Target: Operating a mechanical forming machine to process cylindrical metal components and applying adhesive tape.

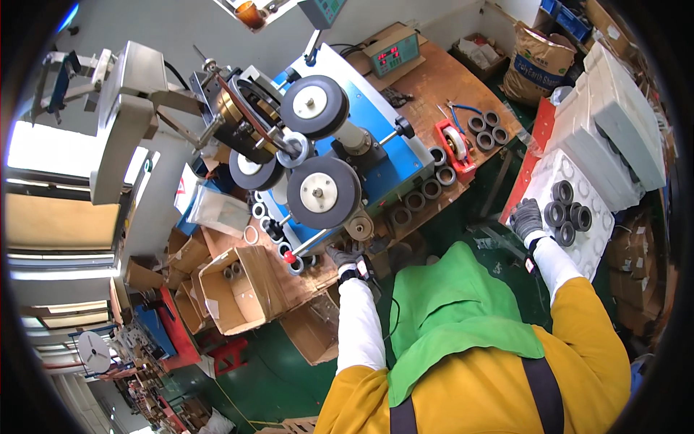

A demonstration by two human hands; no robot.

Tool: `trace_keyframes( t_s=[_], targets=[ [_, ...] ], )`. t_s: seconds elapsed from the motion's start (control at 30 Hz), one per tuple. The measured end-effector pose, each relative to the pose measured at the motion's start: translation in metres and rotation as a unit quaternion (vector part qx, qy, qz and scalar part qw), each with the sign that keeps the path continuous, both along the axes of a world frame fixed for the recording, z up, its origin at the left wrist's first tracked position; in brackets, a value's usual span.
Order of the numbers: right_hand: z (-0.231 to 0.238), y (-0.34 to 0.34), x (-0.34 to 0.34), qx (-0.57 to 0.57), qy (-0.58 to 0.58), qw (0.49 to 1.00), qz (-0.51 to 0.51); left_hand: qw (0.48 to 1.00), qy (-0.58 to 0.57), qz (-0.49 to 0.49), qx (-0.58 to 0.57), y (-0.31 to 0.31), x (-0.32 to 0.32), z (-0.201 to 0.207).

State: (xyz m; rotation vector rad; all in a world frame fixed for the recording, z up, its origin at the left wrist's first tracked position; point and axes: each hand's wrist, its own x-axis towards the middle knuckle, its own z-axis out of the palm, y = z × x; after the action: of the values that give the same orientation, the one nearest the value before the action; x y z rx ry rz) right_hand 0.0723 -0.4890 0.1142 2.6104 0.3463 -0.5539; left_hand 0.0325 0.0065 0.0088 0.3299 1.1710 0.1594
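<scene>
My left hand (345, 254), in a dark grey glove, rests at the table's front edge below the machine's lower black wheel (323, 193), its fingers apart and no object visible in it. A blue-topped machine (405, 160) carries several black wheels with white hubs, and a grey ring (296, 150) sits between them. On the right, my gloved right hand (526, 220) is at the near-left edge of a white dimpled foam tray (594, 242). Its fingers are curled, and what they hold, if anything, is hidden. Several dark rings (580, 218) lie grouped on the tray beside it.
Dark rings (431, 189) line the table's front edge by a red tape dispenser (463, 168). A digital display box (394, 56) stands behind. An open cardboard box (242, 289) sits at the left. White foam blocks (625, 123) are stacked beyond the tray, near a paper sack (538, 65).
</scene>
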Motion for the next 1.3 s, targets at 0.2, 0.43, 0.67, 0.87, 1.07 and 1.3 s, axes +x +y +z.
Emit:
trace_keyframes(
  t_s=[0.2,0.43,0.67,0.87,1.07,1.3],
  targets=[
    [-0.002,-0.002,-0.001,-0.003,0.004,1.0,-0.014,0.998,-0.048,-0.005,0.04,-0.009,0.0,0.008],
    [0.006,0.004,0.006,-0.018,0.036,0.999,0.005,0.998,-0.062,-0.011,0.022,-0.008,0.001,0.022],
    [0.004,-0.001,0.002,-0.023,0.053,0.998,-0.023,0.986,0.021,-0.078,0.143,-0.005,0.0,0.002],
    [0.008,0.003,0.002,-0.019,0.059,0.998,-0.027,0.985,-0.133,-0.091,0.058,0.028,-0.015,-0.066],
    [-0.003,-0.001,0.003,-0.031,0.049,0.998,-0.016,0.986,-0.164,-0.021,-0.02,0.018,-0.013,-0.035],
    [0.003,0.002,0.003,-0.017,0.033,0.999,-0.015,0.995,-0.086,0.009,-0.039,0.007,-0.014,0.001]
  ],
)
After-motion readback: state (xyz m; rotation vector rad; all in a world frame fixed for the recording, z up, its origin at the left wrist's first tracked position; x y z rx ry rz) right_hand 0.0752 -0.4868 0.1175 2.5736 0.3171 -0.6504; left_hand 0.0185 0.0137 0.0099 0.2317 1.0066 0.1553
